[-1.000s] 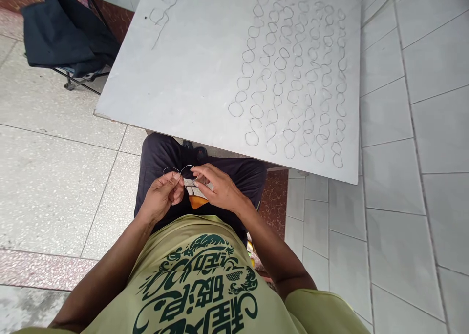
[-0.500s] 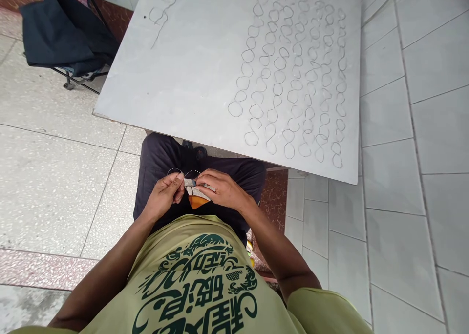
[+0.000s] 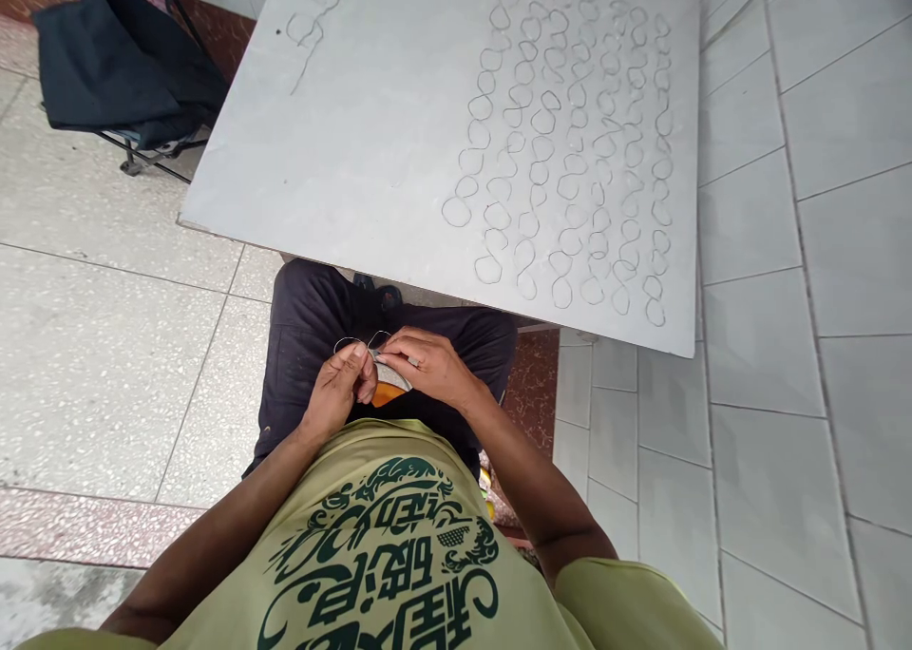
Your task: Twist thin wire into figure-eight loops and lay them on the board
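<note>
A thin, pale wire (image 3: 381, 334), curved into loops, runs between my two hands above my lap. My left hand (image 3: 340, 386) is closed, with thumb and fingertips pinching the wire where a round loop rises above them. Close on its right, my right hand (image 3: 427, 363) has its fingers pinched together at the other part of the wire; a small bluish-grey bit shows at its fingertips, too small to name. Beneath the hands lies a light grey and orange piece (image 3: 389, 393), partly covered by them, whose kind I cannot make out.
A white tabletop (image 3: 342, 165) stands in front of my knees. Several chains of thin grey wire-like loops (image 3: 545, 123) lie in rows on its right side, with another chain (image 3: 313, 32) at the upper left. A dark folding chair (image 3: 128, 70) stands left; a tiled wall (image 3: 769, 346) rises right.
My left hand has moved right, closer to my right hand. The wire arch between them has become narrower, and less of the grey and orange piece shows.
</note>
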A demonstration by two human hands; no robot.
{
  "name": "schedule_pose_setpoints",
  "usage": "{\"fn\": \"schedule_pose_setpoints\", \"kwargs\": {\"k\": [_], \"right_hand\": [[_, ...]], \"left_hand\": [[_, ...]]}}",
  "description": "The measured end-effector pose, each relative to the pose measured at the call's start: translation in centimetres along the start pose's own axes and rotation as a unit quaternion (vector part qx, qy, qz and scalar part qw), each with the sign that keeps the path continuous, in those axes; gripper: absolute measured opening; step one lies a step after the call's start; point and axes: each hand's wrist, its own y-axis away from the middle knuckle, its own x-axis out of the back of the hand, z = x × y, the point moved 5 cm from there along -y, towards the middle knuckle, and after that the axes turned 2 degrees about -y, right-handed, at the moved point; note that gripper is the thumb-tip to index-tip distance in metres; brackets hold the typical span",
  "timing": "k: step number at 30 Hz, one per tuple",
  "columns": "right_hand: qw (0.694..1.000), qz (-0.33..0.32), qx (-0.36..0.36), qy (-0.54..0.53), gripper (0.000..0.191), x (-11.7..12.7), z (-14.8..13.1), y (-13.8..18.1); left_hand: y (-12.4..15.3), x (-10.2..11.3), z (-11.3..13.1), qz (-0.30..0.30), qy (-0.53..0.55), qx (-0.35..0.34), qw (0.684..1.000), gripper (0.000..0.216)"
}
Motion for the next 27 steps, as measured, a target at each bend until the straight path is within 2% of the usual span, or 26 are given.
{"fn": "schedule_pose_setpoints", "kwargs": {"k": [7, 12, 19, 23, 27], "right_hand": [[0.999, 0.022, -0.018, 0.016, 0.023, 0.3, 0.3, 0.0], [0.999, 0.02, -0.035, 0.016, 0.023, 0.8, 0.4, 0.2], [0.999, 0.022, -0.048, 0.01, 0.017, 0.7, 0.6, 0.7], [0.998, 0.023, -0.053, 0.02, 0.017, 0.1, 0.7, 0.7], [0.998, 0.005, -0.062, 0.02, 0.016, -0.3, 0.4, 0.7]], "left_hand": [[-0.3, -1.0, 0.2, 0.053, -0.071, -0.036, 0.995, 0.041], [-0.7, -0.9, 0.9, 0.026, -0.141, -0.033, 0.989, 0.043], [-0.8, 0.9, 2.1, 0.01, -0.056, -0.038, 0.998, 0.04], [-0.7, 1.0, 2.6, 0.019, -0.092, -0.034, 0.995, 0.034], [-0.8, 0.9, 2.8, 0.065, -0.119, -0.042, 0.99, 0.026]]}}
